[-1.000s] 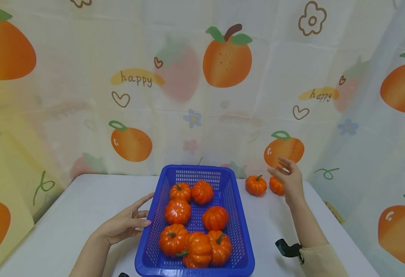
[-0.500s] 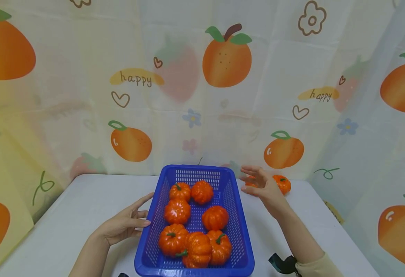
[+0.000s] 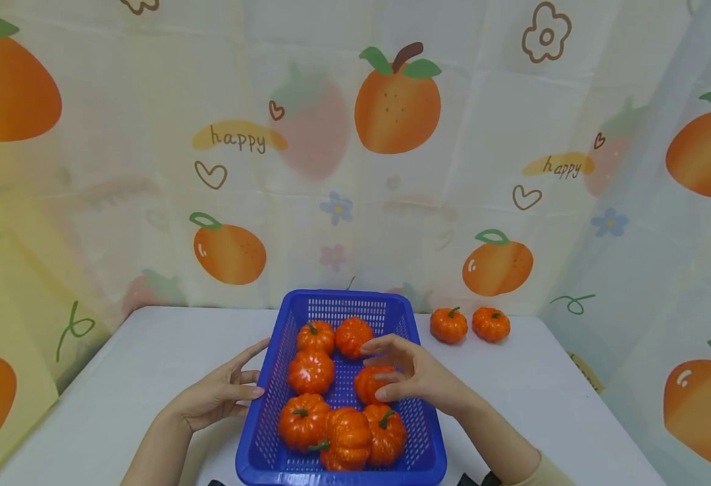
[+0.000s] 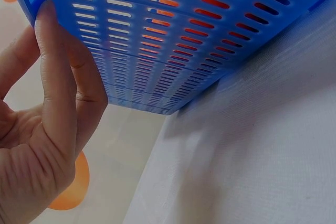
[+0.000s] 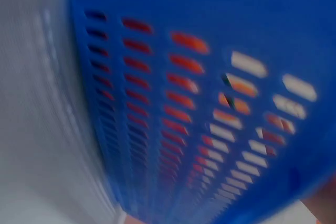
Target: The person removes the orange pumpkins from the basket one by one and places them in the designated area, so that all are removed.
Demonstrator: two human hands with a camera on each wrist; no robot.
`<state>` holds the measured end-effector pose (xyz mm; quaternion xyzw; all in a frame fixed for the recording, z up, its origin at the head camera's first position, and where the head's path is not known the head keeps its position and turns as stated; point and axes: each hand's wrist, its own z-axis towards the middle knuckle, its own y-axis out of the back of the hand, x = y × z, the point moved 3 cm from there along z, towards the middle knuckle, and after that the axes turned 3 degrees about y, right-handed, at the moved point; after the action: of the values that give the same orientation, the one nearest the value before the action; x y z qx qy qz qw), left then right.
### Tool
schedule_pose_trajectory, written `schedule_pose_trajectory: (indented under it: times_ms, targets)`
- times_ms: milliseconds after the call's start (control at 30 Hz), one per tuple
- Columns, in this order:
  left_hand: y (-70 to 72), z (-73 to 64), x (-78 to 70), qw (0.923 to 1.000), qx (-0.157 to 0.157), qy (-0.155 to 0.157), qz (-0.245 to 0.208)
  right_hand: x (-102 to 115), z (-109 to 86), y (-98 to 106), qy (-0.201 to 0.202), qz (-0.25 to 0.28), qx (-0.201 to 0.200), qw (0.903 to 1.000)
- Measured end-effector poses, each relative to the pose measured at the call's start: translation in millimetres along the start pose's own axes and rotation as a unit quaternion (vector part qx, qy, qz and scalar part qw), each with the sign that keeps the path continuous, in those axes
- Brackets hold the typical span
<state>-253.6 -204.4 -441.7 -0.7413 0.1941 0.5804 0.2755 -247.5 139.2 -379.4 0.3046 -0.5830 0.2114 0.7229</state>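
Note:
A blue perforated plastic basket [image 3: 429,432] stands on the white table, holding several small orange pumpkins. My left hand [image 3: 218,395] touches the left side of its rim with thumb and fingertips, fingers spread. Seen from the left wrist, those fingers [image 4: 55,72] reach up under the rim's lip. Over the basket's right half hovers my right hand [image 3: 418,378], fingers loosely bent and apart. It partly covers one pumpkin [image 3: 365,386] and overlaps the edge of another pumpkin [image 3: 352,336]. The right wrist view is blurred and mostly filled by the basket's slotted side [image 5: 157,93].
Two more pumpkins, a nearer-left one [image 3: 449,326] and a right one [image 3: 491,325], sit on the table [image 3: 531,385] beyond the basket's right side. A fruit-printed curtain [image 3: 306,223] hangs close behind the table's back edge.
My right hand has moved left and toward me, from above the two pumpkins on the table to over the basket. My left hand and the pumpkins have stayed in place.

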Motion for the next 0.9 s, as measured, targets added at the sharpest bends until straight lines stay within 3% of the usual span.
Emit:
schedule_pose_trajectory:
  times_ms: [233, 600, 900]
  targets:
    - [-0.1, 0.2, 0.7, 1.0, 0.004, -0.004, -0.001, -10, 8.0, -23, -0.017, -0.005, 0.057, 0.9982]
    - [-0.9, 0.2, -0.1, 1.0, 0.005, -0.003, -0.004, -21, 10.3, -42, -0.054, -0.048, 0.128, 0.9892]
    - [-1.6, 0.3, -0.8, 1.0, -0.004, 0.002, -0.004, -24, 7.8, -45, -0.045, -0.131, 0.167, 0.9763]
